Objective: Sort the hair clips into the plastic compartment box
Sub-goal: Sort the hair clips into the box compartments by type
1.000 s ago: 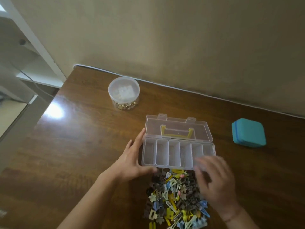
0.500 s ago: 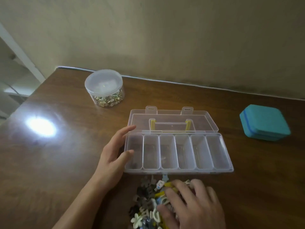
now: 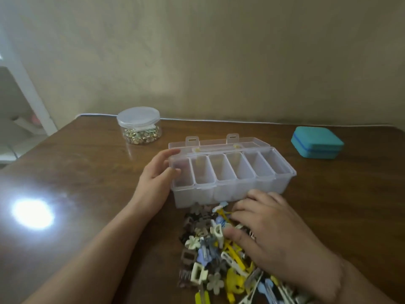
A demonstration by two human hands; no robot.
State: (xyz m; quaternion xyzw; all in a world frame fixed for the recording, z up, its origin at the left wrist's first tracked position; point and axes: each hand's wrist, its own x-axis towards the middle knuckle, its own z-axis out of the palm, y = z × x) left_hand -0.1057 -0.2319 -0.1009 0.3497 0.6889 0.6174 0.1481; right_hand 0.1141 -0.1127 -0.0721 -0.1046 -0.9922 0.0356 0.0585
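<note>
A clear plastic compartment box [image 3: 232, 172] stands open on the wooden table, its lid folded back and its several compartments holding nothing I can see. My left hand [image 3: 156, 178] rests against the box's left end, fingers along its wall and rim. In front of the box lies a pile of hair clips [image 3: 210, 249] in yellow, blue, cream, brown and grey. My right hand [image 3: 276, 235] lies on the pile's right side, fingers bent down among the clips; whether it holds one is hidden.
A round clear jar [image 3: 139, 126] with a lid and small gold pieces stands at the back left. A teal case [image 3: 316, 144] sits at the back right. The table [image 3: 76, 183] meets a wall behind and has an edge at the left.
My right hand has dropped from the box's front right corner onto the clip pile. My left hand stays at the box's left end. The view has tilted up.
</note>
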